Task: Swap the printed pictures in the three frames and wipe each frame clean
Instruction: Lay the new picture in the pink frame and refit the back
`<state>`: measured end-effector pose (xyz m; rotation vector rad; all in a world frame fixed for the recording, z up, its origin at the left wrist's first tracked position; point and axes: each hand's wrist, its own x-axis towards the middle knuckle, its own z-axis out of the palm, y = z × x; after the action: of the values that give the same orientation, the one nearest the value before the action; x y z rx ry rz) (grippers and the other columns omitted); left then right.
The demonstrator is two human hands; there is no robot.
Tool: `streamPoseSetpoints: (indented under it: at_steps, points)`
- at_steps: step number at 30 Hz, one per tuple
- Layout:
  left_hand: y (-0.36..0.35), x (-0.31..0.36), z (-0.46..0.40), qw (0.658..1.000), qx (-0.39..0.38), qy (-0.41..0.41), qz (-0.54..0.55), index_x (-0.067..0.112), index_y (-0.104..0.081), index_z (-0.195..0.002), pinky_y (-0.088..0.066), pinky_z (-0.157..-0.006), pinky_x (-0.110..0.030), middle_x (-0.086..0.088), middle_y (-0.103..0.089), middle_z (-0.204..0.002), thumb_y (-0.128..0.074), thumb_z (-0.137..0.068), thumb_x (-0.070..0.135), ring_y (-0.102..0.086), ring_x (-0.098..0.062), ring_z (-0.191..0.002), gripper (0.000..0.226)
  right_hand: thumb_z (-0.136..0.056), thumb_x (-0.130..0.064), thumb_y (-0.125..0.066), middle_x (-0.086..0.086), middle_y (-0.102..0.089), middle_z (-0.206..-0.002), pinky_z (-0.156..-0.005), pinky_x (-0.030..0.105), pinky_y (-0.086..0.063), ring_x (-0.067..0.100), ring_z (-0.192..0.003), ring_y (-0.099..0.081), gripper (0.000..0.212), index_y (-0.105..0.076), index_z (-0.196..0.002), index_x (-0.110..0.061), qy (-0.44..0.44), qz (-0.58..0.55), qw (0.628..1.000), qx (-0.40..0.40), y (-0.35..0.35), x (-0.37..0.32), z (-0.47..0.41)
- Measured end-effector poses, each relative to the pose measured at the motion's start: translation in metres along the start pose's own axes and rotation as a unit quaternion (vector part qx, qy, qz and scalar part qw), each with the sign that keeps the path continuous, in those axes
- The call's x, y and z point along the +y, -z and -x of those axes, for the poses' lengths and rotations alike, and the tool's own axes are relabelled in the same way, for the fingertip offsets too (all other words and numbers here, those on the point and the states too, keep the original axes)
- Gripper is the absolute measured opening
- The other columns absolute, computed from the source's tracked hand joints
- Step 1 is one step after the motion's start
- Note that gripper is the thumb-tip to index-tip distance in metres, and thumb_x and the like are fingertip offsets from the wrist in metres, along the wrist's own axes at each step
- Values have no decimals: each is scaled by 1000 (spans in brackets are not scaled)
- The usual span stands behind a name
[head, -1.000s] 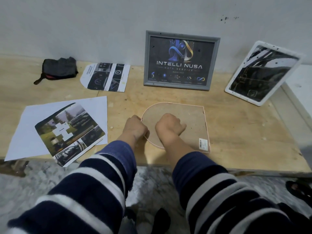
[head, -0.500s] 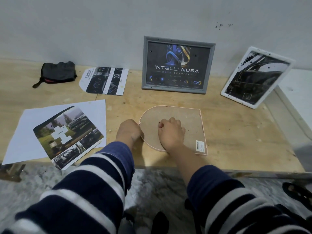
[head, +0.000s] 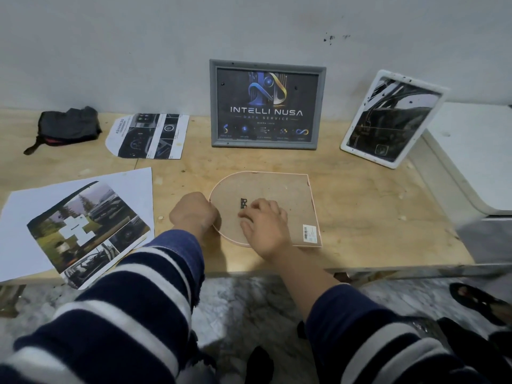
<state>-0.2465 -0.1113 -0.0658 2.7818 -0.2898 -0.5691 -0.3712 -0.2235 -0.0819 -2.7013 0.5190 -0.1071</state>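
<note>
I have the arched frame [head: 266,206] face down near the table's [head: 360,217] front edge. My left hand [head: 194,214] is curled at its rounded rim; whether it grips, I cannot tell. My right hand [head: 263,223] rests loosely on the backing by the black hanger [head: 243,203]. Prying tabs carelessly could crack the backing or slide the frame off. The grey frame [head: 267,106] reads "INTELLI NUSA DATA SERVICE"; the cut print [head: 146,135] reads "ADVANCED".

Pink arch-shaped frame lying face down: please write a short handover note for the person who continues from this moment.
Left hand: curled at the rounded edge of the pink frame, steadying it.
Right hand: fingers rest on the backing board, beside the small black hanger.
Grey frame and white frame lean on the wall, each with a picture inside.
Arch-cut print and landscape print lie loose on the table; dark cloth at far left.
Done: cannot tell which frames are swapped.
Left: the pink frame's back looks still closed; open it, swap, wipe.
</note>
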Motion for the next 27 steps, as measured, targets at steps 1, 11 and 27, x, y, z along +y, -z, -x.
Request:
streamPoseSetpoints:
  at_steps: [1, 11, 27]
  points:
    - [3, 2, 1, 1000, 6, -4, -6, 12, -65, -87, -53, -78, -38, -7, -63, -85, -48, -92, 32, -62, -27, -83, 27, -94, -37, -51, -4, -53, -116, -100, 37, -31, 18, -115, -42, 23, -67, -108, -28, 36, -14, 999, 1, 2, -3, 2]
    - [44, 36, 15, 995, 61, -41, -67, 14, -55, -86, -40, -72, -31, -5, -55, -88, -48, -95, 29, -51, -25, -83, 19, -83, -28, -68, 3, -56, -108, -85, 37, -47, 23, -102, -50, 17, -60, -93, -17, 153, 15, 986, 66, 18, -21, 12]
    - [105, 50, 21, 968, 37, -25, 247, -4, -39, -138, -36, -108, -47, -23, -44, -141, -14, -104, 35, -43, -38, -128, 58, -86, -18, -57, -5, -55, -79, -63, 34, -40, 18, -71, -52, 10, -48, -91, -17, -13, -284, 939, 195, 143, -50, -52]
